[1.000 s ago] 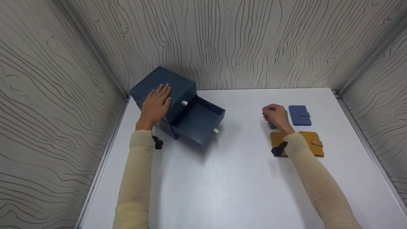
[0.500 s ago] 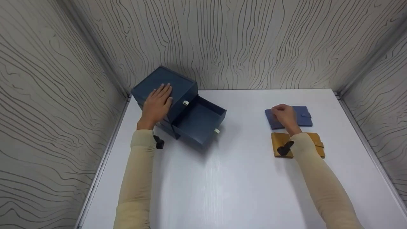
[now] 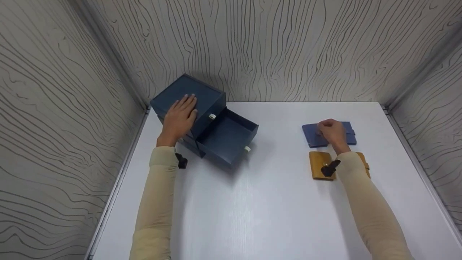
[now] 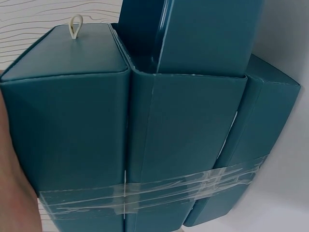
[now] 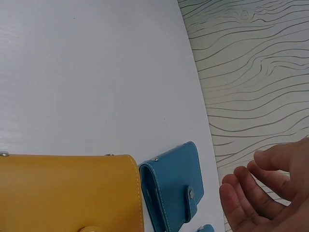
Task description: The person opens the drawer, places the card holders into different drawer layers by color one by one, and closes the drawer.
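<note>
My left hand (image 3: 177, 121) rests flat, fingers straight, on top of a dark blue drawer box (image 3: 205, 94). The box's middle drawer (image 3: 226, 139) is pulled out, and nothing shows inside it. My right hand (image 3: 332, 134) hovers over two blue snap wallets, overlapping the left one (image 3: 311, 136) and the right one (image 3: 349, 130). Its fingers (image 5: 251, 193) are loosely curled and hold nothing, apart from the blue wallet (image 5: 179, 181) in the right wrist view. Nearer me lie two mustard yellow snap wallets; the left one (image 3: 318, 164) shows, while my sleeve partly hides the right one (image 3: 364, 164).
Clear tape (image 4: 159, 192) wraps the drawer units. A pale loop pull (image 4: 76, 26) sticks out of the top drawer, and a similar tab (image 3: 247, 148) marks the pulled-out one. Wood-patterned panels (image 3: 270, 50) enclose the white table (image 3: 245, 209).
My right hand has moved right across the blue wallets, and the left blue wallet, mostly hidden earlier, now shows. The left hand stays on the box. The view has shifted slightly.
</note>
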A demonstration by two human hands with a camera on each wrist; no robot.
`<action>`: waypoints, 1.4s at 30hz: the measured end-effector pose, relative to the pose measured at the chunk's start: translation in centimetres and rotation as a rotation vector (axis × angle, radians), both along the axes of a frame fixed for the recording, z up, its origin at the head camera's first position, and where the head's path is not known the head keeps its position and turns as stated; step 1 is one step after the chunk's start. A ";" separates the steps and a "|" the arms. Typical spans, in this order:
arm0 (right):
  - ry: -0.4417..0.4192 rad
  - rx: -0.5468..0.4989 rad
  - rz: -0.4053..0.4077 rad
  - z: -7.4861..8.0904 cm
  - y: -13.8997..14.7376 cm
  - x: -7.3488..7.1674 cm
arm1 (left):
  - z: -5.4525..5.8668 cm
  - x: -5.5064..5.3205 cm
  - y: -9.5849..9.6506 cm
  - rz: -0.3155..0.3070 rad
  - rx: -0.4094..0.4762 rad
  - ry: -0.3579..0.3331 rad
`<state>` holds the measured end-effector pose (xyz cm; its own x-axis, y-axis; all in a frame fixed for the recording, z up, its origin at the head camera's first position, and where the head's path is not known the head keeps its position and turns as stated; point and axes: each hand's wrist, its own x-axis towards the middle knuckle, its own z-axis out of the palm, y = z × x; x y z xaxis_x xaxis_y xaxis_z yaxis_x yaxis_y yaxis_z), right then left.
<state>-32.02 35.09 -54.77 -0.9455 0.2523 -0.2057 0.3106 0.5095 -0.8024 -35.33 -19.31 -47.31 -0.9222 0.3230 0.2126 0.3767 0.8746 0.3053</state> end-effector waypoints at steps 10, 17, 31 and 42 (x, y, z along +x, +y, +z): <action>-0.006 0.064 -0.011 -0.8 1.1 -0.5 | 0.0 0.0 0.0 -0.004 0.004 0.005; 0.014 0.115 0.002 -1.2 1.5 -0.5 | 0.1 0.1 0.1 0.002 0.003 -0.009; -0.054 0.142 -0.043 -2.3 2.3 -1.0 | 0.0 0.1 0.1 0.002 0.005 -0.011; -0.111 0.182 0.006 -3.2 2.6 -0.4 | 0.0 0.1 0.0 0.001 0.004 0.009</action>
